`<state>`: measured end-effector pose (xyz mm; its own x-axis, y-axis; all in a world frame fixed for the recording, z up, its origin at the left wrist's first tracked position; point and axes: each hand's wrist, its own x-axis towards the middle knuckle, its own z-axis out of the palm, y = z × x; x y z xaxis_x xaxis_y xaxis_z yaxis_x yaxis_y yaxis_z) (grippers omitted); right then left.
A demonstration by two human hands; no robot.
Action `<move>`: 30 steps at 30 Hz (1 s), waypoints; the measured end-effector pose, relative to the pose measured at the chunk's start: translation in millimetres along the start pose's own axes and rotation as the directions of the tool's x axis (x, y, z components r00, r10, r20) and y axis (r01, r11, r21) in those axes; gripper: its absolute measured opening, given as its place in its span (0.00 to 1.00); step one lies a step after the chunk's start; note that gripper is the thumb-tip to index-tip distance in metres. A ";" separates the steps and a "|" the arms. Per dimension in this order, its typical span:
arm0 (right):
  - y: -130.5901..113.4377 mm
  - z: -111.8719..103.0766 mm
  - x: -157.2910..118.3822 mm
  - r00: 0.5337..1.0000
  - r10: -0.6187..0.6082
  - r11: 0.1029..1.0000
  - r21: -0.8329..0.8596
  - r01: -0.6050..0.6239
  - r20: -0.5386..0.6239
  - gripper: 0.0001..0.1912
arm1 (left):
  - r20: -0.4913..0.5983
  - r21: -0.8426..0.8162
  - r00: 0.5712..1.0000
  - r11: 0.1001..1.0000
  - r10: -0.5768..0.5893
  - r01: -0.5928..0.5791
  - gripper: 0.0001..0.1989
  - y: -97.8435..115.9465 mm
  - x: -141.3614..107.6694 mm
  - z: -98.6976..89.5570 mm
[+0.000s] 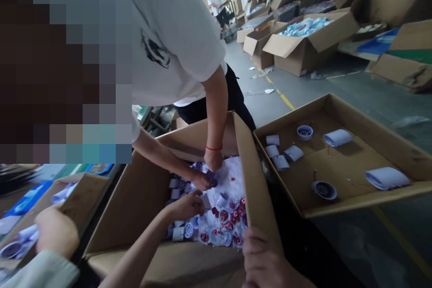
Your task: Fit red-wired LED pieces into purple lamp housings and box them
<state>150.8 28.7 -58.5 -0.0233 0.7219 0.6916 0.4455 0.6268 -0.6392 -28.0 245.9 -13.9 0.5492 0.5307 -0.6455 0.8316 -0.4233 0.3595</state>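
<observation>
A large open cardboard box [111,216] stands in front of me, holding white cylindrical plastic parts [178,234], clear plastic bags and shiny red round parts [223,216]. My left hand [187,204] reaches inside over the white parts. Its fingers are bent together beside a pale piece, and what they hold is hidden. On the near right wall of the box, my right hand [259,252] is closed over the cardboard edge. Across from me, a co-worker's two hands [202,181] are also in the box, close to my left hand, around a small dark part.
To the right, a shallow cardboard tray [303,209] carries white curved pieces and round cups. A blurred hand [57,234] with a grey sleeve is at lower left, beside a smaller box [87,189]. Open boxes [297,56] line the back; a distant person [216,0] pushes a cart.
</observation>
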 end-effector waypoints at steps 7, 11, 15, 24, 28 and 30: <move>-27.3 -2.3 21.8 0.925 0.297 0.953 0.014 -0.302 -0.236 0.23 | -0.312 -0.301 0.948 0.940 0.065 -0.164 0.21 98.8 -125.8 12.0; -40.7 -3.8 17.1 0.916 0.387 0.904 0.238 -0.355 -0.106 0.18 | -0.470 -0.423 0.883 0.876 0.006 -0.231 0.26 119.8 -157.5 38.7; -54.2 -14.0 9.6 0.898 0.439 0.837 0.355 -0.418 0.021 0.08 | -0.524 -0.442 0.852 0.850 0.014 -0.286 0.29 120.0 -174.8 57.8; -71.0 -55.0 4.8 0.803 0.456 0.431 0.694 -0.577 0.385 0.14 | -0.403 -0.527 0.912 0.796 0.074 -0.298 0.27 125.0 -196.1 81.8; -70.0 -64.6 -0.8 0.829 0.352 0.362 0.754 -0.548 0.434 0.16 | -0.363 -0.600 0.925 0.730 0.115 -0.327 0.27 123.2 -197.2 88.3; -69.5 -64.6 -4.7 0.852 0.304 0.318 0.798 -0.513 0.426 0.16 | -0.351 -0.630 0.923 0.690 0.155 -0.355 0.27 121.0 -196.0 94.4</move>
<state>177.8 -37.3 4.4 -0.2662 0.9305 0.2517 -0.5605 0.0630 -0.8258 -42.8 21.4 92.6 0.6648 0.6825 -0.3038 0.4310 -0.0182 0.9022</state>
